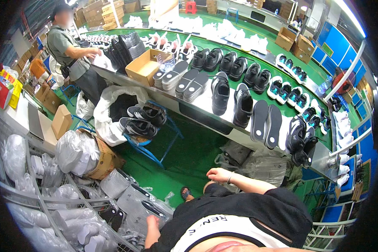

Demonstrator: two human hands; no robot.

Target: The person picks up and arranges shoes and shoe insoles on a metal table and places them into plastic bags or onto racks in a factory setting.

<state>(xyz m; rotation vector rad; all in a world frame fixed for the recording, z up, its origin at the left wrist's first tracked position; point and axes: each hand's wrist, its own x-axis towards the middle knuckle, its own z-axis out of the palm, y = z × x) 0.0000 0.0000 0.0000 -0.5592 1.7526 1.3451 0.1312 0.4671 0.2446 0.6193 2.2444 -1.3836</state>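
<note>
My left hand [153, 222] hangs low beside clear plastic bags of grey and black insoles [132, 205], its fingers loosely extended and nothing seen in them; whether it touches the plastic I cannot tell. My right hand [221, 174] is held in front of my body with the fingers curled together, and no object shows in it. Ahead on the long bench [201, 111] stand several black sneakers [242, 106]. Black insoles with white dots [266, 126] lie near the bench's front edge, with stacked insoles [192, 85] farther left.
A blue-legged stool [155, 157] bears two black sneakers [140, 122] beside a white sack [107, 110]. An open cardboard box [145, 69] sits on the bench. Wire racks [42, 193] with bagged parts stand at left. A co-worker [69, 52] stands at the far left.
</note>
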